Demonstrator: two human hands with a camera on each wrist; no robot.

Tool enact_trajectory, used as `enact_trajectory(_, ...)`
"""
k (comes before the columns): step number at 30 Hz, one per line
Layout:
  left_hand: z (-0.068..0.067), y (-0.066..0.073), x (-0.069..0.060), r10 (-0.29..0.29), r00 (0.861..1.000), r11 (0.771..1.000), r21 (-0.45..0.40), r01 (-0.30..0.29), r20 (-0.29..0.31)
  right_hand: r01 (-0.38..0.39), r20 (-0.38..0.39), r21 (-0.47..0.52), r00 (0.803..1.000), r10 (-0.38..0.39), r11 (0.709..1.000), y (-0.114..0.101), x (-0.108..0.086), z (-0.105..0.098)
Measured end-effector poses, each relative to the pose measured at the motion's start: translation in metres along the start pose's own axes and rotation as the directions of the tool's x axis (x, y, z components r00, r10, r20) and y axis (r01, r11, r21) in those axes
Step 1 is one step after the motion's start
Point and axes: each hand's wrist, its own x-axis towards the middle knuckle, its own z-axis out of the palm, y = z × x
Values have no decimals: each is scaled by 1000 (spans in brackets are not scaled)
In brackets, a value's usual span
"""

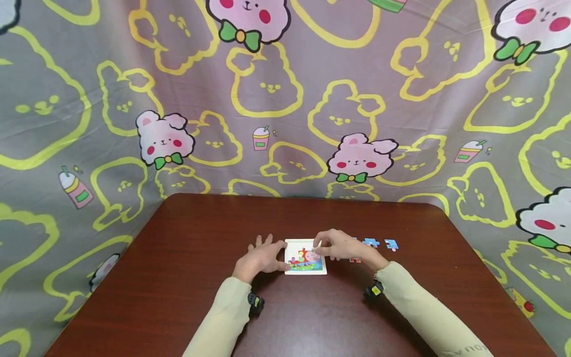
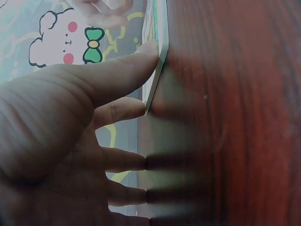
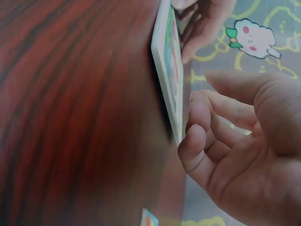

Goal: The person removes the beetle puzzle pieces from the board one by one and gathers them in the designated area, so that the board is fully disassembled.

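Note:
A small white-framed jigsaw puzzle [image 1: 305, 272] lies on the table, its lower part filled with a pink pig in red, green grass and blue. At its left edge is my left hand [image 1: 262, 257], fingers spread. In the left wrist view the thumb [image 2: 127, 70] rests on the frame's rim, the index fingertip touches its corner and other fingertips meet the table. My right hand [image 1: 341, 245] bends over the puzzle's upper right, fingertips at the picture. In the right wrist view its fingers [image 3: 195, 146] curl by the frame's edge; whether they pinch a puzzle piece is hidden.
Loose blue puzzle pieces lie right of the right hand, one [image 1: 371, 242] close by and another [image 1: 391, 244] farther right. A red-and-blue piece [image 1: 355, 260] sits under the right wrist. The dark wooden table [image 1: 214, 223] meets a patterned cloth [image 1: 285, 124] behind.

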Motion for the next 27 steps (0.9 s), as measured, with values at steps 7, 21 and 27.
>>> enact_trajectory(7,0,0,2,-6,1000,1000,0,6,2,-19,25,-46,999,20,999,-2,13,11)
enact_trajectory(21,1,0,4,-15,1000,1000,8,15,9,-51,11,-139,999,54,989,-13,19,19)
enact_trajectory(27,1,-1,5,-11,1000,1000,12,11,7,-50,-13,-133,999,49,990,-14,21,21)
